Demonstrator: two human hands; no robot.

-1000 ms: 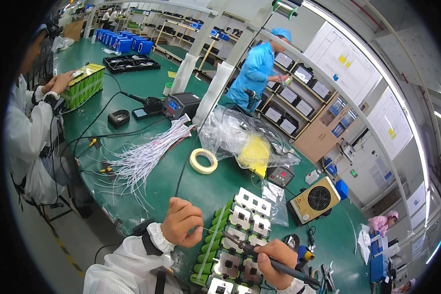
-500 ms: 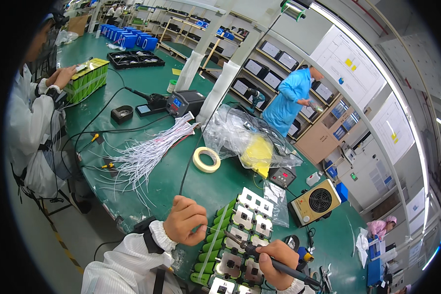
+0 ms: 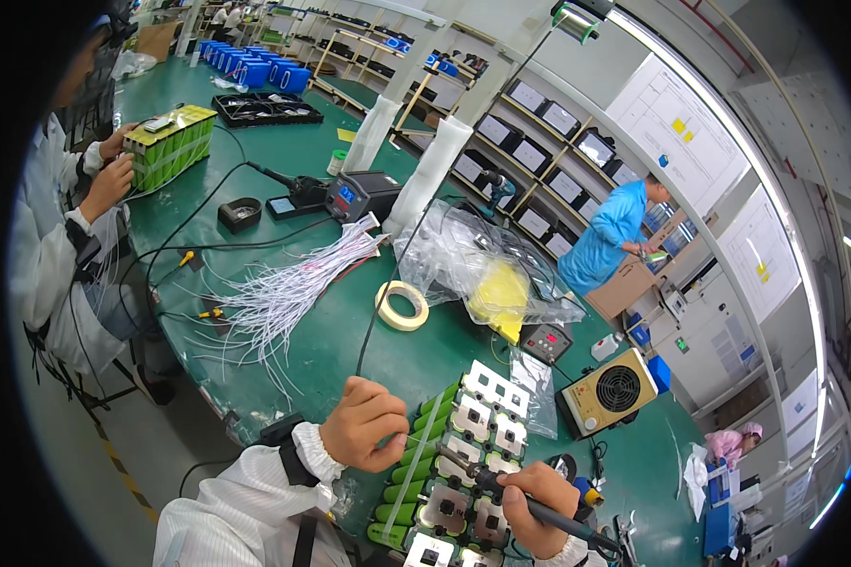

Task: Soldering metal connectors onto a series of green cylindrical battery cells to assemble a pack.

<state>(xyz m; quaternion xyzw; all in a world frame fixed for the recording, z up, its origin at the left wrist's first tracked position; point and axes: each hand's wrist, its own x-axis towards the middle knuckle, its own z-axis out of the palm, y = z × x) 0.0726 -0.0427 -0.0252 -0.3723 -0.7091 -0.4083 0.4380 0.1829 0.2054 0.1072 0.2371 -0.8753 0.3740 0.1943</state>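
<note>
My left hand (image 3: 364, 425) is closed on a thin strand of solder wire (image 3: 365, 348), which runs up to a spool (image 3: 575, 23) overhead. The wire's end sticks out toward the battery pack. A soldering iron (image 3: 548, 518) is gripped in my right hand (image 3: 541, 510), its tip down on a metal tab near the wire's end. Beneath both hands lies the battery pack (image 3: 444, 508), made of green cylindrical cells with square metal tabs on top and a clear tape strip along its left side.
White wires (image 3: 293, 293) lie bundled left of a masking tape roll (image 3: 402, 306). Behind stand a soldering station (image 3: 361, 197) and plastic bags (image 3: 454, 250). A small fan (image 3: 607, 397) sits at right, with pliers (image 3: 626, 534) nearer. A co-worker (image 3: 57, 208) handles another pack (image 3: 170, 151).
My hands barely move; the iron stays on the pack. At left, the co-worker's hands have shifted to the side of their pack. The person in blue has walked to the right.
</note>
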